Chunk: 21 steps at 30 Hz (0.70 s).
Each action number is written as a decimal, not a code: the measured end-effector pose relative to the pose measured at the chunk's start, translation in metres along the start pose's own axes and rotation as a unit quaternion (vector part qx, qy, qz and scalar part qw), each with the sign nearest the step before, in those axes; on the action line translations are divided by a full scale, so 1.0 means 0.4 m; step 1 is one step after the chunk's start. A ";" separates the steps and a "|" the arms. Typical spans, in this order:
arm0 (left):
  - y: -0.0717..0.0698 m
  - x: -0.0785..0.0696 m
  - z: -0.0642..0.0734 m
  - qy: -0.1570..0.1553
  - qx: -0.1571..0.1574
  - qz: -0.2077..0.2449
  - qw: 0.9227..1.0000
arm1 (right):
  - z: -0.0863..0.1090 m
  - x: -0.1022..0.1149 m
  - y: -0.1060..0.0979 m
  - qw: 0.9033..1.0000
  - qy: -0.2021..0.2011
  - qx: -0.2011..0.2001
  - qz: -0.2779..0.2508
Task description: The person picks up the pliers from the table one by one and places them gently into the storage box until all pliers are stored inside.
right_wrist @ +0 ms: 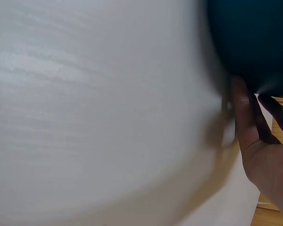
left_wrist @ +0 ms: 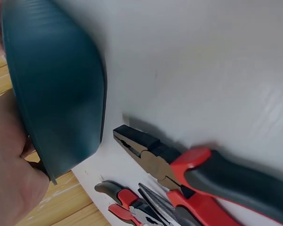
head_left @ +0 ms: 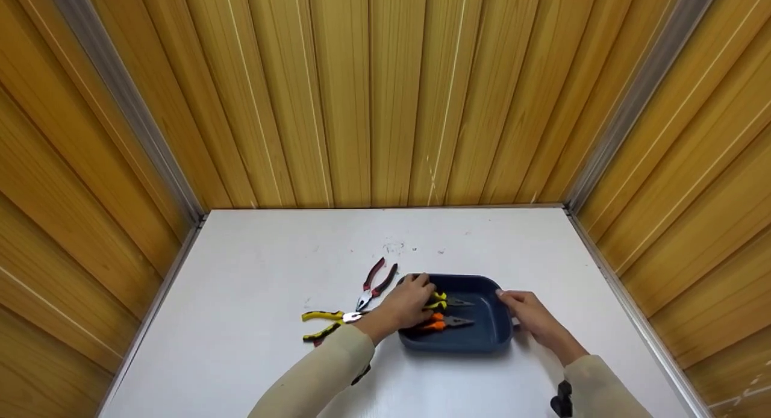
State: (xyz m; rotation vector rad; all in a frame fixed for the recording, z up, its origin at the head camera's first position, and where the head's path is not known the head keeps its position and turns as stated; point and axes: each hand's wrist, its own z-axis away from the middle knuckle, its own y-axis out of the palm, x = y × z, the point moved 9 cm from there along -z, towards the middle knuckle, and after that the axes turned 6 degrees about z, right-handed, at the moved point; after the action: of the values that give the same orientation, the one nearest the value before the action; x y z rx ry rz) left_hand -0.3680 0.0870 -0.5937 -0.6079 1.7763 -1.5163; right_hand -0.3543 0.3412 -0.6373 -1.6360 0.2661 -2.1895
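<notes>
My left hand (head_left: 409, 303) reaches over the left end of a dark blue tray (head_left: 456, 347). Its fingers and thumb hold the handles of yellow-and-black long-nose pliers (head_left: 443, 303), whose jaws point right over the tray floor. Beside them inside the tray are orange-handled long-nose pliers (head_left: 440, 324), their handle ends hidden under the hand. At the right end, my right hand (head_left: 533, 315) grips the tray, thumb on the rim. From the right wrist view, fingers (right_wrist: 243, 108) of that hand lie against the tray's outer side.
Left of the tray lie red-and-black pliers (head_left: 376, 285) and yellow-and-black pliers (head_left: 328, 321). Another red-and-black pair (left_wrist: 198, 179) shows large in the left wrist view, mostly behind the left forearm in the head view. Wood-patterned walls (head_left: 385, 105) enclose the white table (head_left: 241, 273).
</notes>
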 end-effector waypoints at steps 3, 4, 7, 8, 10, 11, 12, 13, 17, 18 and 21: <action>0.004 -0.001 -0.003 -0.002 0.011 -0.005 1.000 | -0.001 -0.001 -0.001 1.000 -0.003 0.002 -0.002; 0.005 -0.002 -0.003 -0.003 0.014 -0.007 1.000 | -0.001 -0.001 -0.002 1.000 -0.004 0.003 -0.002; 0.009 -0.004 -0.003 -0.005 0.026 -0.022 0.999 | -0.002 0.000 0.000 1.000 -0.009 0.009 -0.004; 0.010 -0.004 -0.002 -0.006 0.029 -0.029 0.999 | -0.002 -0.001 0.001 1.000 -0.009 0.010 -0.005; 0.012 -0.006 0.000 -0.005 0.033 -0.038 0.999 | -0.003 0.000 0.003 1.000 -0.007 0.009 -0.006; 0.013 -0.007 0.001 -0.005 0.034 -0.043 0.998 | -0.003 -0.001 0.005 1.000 -0.006 0.009 -0.007; 0.014 -0.007 0.001 -0.004 0.037 -0.046 0.998 | -0.003 -0.001 0.006 1.000 -0.004 0.008 -0.008; 0.016 -0.008 0.001 -0.003 0.040 -0.050 0.998 | -0.003 0.000 0.008 1.000 -0.007 0.009 -0.005; 0.020 -0.014 0.001 0.001 0.050 -0.062 0.997 | -0.004 -0.003 0.009 1.000 -0.005 0.007 -0.004; 0.020 -0.016 0.001 0.004 0.051 -0.065 0.997 | -0.004 -0.004 0.008 1.000 -0.005 0.005 -0.002; 0.022 -0.019 0.000 0.006 0.049 -0.068 0.996 | -0.005 -0.006 0.005 1.000 -0.002 -0.001 -0.002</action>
State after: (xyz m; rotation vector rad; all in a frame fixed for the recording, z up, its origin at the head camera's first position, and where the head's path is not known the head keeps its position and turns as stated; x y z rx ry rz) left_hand -0.3623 0.0942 -0.6006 -0.6831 1.6872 -1.6908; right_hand -0.3551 0.3402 -0.6406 -1.6439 0.2651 -2.1882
